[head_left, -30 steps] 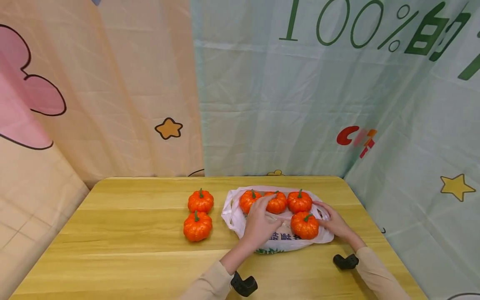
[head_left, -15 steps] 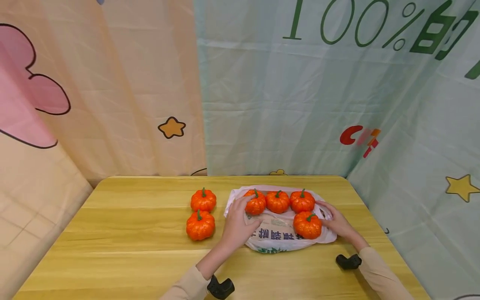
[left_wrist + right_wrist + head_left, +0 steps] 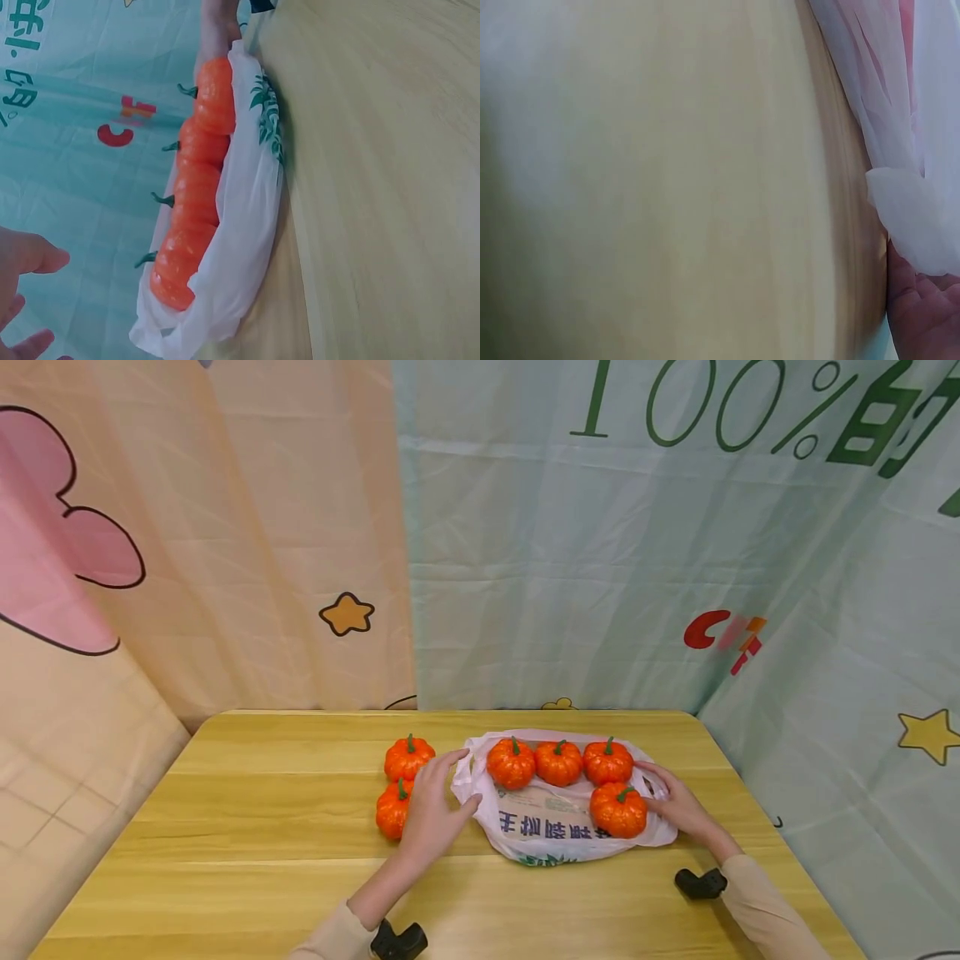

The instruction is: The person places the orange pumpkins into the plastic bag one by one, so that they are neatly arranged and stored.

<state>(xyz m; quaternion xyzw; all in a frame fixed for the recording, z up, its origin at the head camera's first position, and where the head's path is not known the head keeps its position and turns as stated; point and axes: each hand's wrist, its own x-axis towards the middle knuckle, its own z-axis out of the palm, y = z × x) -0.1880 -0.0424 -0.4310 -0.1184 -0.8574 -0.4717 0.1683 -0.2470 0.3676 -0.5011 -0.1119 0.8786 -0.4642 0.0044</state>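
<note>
A white plastic bag (image 3: 491, 822) with printed characters lies spread on the table, its mouth facing up. Three small orange pumpkins with green stems sit in a row along its back, the leftmost pumpkin (image 3: 512, 767) near the bag's left edge. Another pumpkin (image 3: 618, 811) is at the front right of the bag. My left hand (image 3: 433, 814), fingers spread and holding nothing, is between the bag and two loose pumpkins, partly covering the nearer loose pumpkin (image 3: 390, 812). At the bag's right end, my right hand (image 3: 681, 806) grips the edge; white plastic (image 3: 911, 221) partly hides its fingers.
The farther loose pumpkin (image 3: 408, 758) stands behind the nearer one on the wooden table (image 3: 247, 827). Printed cloth curtains (image 3: 540, 577) hang behind the table and along its right side. Dark devices are strapped at both wrists.
My left hand has moved left, from over the bag to beside the loose pumpkins. The back-left pumpkin in the bag came into full view. My right hand stays at the bag's right end.
</note>
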